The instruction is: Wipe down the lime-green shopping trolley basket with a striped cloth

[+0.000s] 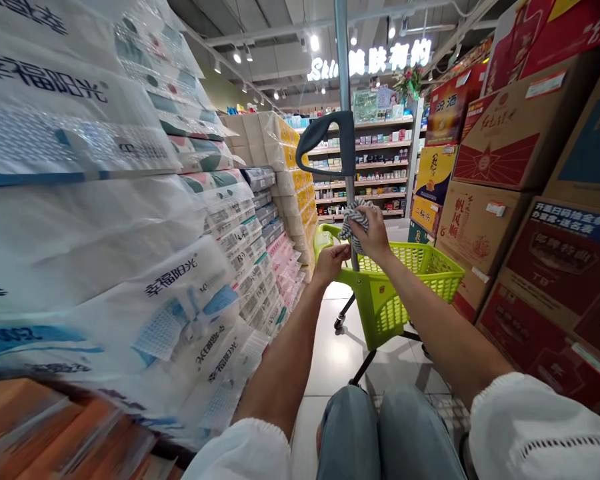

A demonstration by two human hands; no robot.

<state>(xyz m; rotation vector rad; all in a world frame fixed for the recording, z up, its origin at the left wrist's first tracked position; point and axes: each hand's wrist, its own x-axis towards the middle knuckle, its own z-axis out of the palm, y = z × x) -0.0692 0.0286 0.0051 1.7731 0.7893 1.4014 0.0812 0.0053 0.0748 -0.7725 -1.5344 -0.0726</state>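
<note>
- The right hand (374, 235) is clenched round a striped cloth (351, 217), pressing it against the cart's upright pole (343, 73).
- The pole's long axis runs straight up and down, dead ahead of the person and between the two outstretched arms. The cloth sits on it just under the grey handle (325, 137) (which loops off to the left).
- The left hand (333, 260) is lower, just beside the pole, with its fingers curled above the rim of the green basket (420, 277). Whether it truly grips the pole or only steadies against it, I cannot tell from here.
- The right hand is the higher one and meets the pole through the cloth.
- Wrapped tissue packs (130, 220) are stacked on the left, cardboard boxes (520, 133) on the right.
</note>
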